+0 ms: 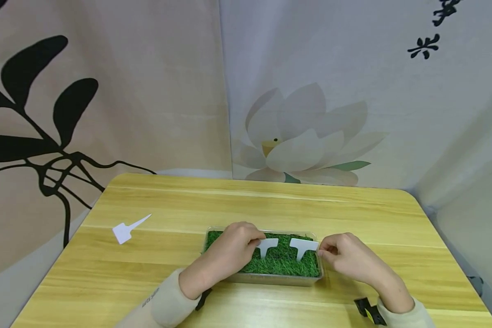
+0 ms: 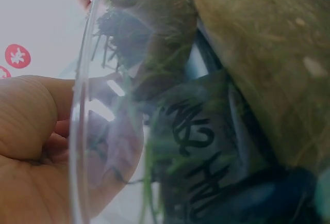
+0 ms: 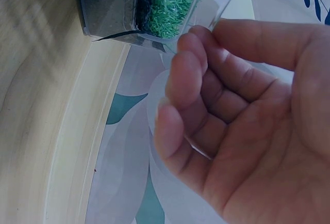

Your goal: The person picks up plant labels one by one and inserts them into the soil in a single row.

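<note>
Pinching the left label [image 1: 269, 242] near its outer end with your left hand [image 1: 231, 250], you also hold the right label [image 1: 304, 244] by its outer edge in your right hand [image 1: 348, 256]. Both stems meet the grass [image 1: 280, 267] in the clear tray [image 1: 287, 279]; their depth can't be told. A third label [image 1: 122, 233] lies well apart on the table [image 1: 180, 200]. Gripping one end only, you could twist or tilt either label; uneven pressure might bend a stem, and your left wrist could nudge the tray.
</note>
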Tool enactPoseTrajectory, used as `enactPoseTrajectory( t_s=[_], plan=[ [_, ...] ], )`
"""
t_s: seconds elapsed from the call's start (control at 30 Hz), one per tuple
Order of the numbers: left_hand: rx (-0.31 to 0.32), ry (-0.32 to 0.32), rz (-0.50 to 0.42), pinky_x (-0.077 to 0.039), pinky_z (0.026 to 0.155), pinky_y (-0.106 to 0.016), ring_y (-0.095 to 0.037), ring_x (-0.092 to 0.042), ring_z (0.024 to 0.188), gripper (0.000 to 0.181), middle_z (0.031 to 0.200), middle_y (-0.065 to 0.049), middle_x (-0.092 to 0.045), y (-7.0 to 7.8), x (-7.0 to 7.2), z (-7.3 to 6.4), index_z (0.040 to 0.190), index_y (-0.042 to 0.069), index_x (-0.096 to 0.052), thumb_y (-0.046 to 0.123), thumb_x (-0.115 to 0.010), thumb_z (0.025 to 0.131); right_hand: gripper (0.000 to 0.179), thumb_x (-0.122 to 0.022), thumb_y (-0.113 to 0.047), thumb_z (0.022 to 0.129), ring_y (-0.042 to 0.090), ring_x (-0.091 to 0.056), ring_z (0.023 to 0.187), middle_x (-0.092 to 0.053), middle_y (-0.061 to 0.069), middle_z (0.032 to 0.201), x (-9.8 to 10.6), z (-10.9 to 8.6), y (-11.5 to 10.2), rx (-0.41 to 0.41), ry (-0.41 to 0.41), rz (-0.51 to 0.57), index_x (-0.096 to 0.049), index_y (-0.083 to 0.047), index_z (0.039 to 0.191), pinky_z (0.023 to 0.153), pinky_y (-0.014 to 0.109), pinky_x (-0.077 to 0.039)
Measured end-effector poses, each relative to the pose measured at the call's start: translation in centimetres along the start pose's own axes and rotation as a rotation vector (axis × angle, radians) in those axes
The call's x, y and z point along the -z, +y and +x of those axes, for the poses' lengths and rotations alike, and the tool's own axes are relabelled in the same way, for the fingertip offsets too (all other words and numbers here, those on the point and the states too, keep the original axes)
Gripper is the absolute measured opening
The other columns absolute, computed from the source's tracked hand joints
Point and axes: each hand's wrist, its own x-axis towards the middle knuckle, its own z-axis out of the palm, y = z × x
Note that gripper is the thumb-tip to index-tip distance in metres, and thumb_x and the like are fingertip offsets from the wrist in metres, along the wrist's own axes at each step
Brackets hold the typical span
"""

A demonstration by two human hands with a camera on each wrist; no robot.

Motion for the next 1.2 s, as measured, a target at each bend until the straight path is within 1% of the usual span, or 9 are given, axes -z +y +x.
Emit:
enactPoseTrajectory(
  t_s=[0.23, 0.37, 0.47, 0.7, 0.93, 1.07, 1.2],
  plan=[
    [-0.015, -0.002, 0.012, -0.059, 0.085, -0.027, -0.023, -0.072, 0.098, 0.032, 0.101, -0.011, -0.077, -0.10, -0.04, 0.13, 0.106, -0.002, -0.080, -0.022, -0.061, 0.091, 0.015, -0.066, -0.009, 0.100, 0.007, -0.055, 0.064, -0.068, -0.008, 0.077, 0.01, 0.03, 0.00, -0.002, 0.001, -0.007, -0.077, -0.016, 0.092, 0.061, 0.027, -0.048],
    [-0.020, -0.013, 0.012, -0.058, 0.086, -0.026, -0.023, -0.072, 0.100, 0.034, 0.103, -0.011, -0.077, -0.03, -0.12, 0.22, 0.106, -0.001, -0.080, -0.024, -0.060, 0.090, 0.015, -0.066, -0.009, 0.100, 0.006, -0.054, 0.063, -0.068, -0.008, 0.077, 0.05, -0.02, 0.01, -0.005, 0.000, -0.008, -0.077, -0.017, 0.092, 0.061, 0.027, -0.048],
    [-0.026, -0.019, 0.014, -0.058, 0.087, -0.025, -0.023, -0.072, 0.101, 0.033, 0.104, -0.011, -0.077, 0.03, -0.18, 0.29, 0.107, -0.002, -0.080, -0.023, -0.061, 0.091, 0.015, -0.066, -0.010, 0.100, 0.006, -0.054, 0.063, -0.068, -0.008, 0.077, 0.07, -0.04, -0.04, -0.006, 0.000, -0.007, -0.077, -0.017, 0.092, 0.061, 0.027, -0.048],
    [-0.023, -0.011, 0.019, -0.058, 0.087, -0.025, -0.022, -0.072, 0.100, 0.031, 0.104, -0.011, -0.077, -0.06, -0.17, 0.26, 0.107, -0.002, -0.079, -0.022, -0.063, 0.091, 0.015, -0.066, -0.009, 0.100, 0.005, -0.056, 0.065, -0.068, -0.008, 0.077, 0.01, 0.02, -0.12, -0.001, 0.002, -0.006, -0.077, -0.016, 0.092, 0.061, 0.027, -0.049],
    [-0.016, -0.007, 0.024, -0.058, 0.088, -0.027, -0.023, -0.072, 0.102, 0.026, 0.106, -0.010, -0.077, -0.10, -0.03, 0.20, 0.110, -0.001, -0.079, -0.017, -0.066, 0.093, 0.015, -0.067, -0.010, 0.100, 0.004, -0.056, 0.066, -0.068, -0.011, 0.078, -0.02, 0.05, -0.01, 0.002, 0.003, -0.014, -0.077, -0.017, 0.092, 0.062, 0.027, -0.049],
    [-0.004, -0.006, 0.009, -0.058, 0.088, -0.028, -0.023, -0.071, 0.103, 0.024, 0.108, -0.011, -0.076, -0.01, 0.21, 0.17, 0.112, -0.001, -0.078, -0.013, -0.067, 0.095, 0.015, -0.067, -0.010, 0.100, 0.004, -0.057, 0.067, -0.068, -0.011, 0.078, -0.03, 0.05, 0.07, 0.007, 0.004, -0.017, -0.077, -0.017, 0.092, 0.062, 0.027, -0.050],
    [-0.005, 0.005, -0.007, -0.058, 0.087, -0.029, -0.023, -0.071, 0.102, 0.023, 0.107, -0.011, -0.076, 0.02, 0.47, 0.14, 0.113, -0.001, -0.078, -0.011, -0.067, 0.096, 0.015, -0.067, -0.010, 0.100, 0.003, -0.057, 0.067, -0.068, -0.011, 0.078, -0.05, 0.08, 0.09, 0.011, 0.007, -0.022, -0.077, -0.017, 0.092, 0.063, 0.027, -0.050]
  ],
)
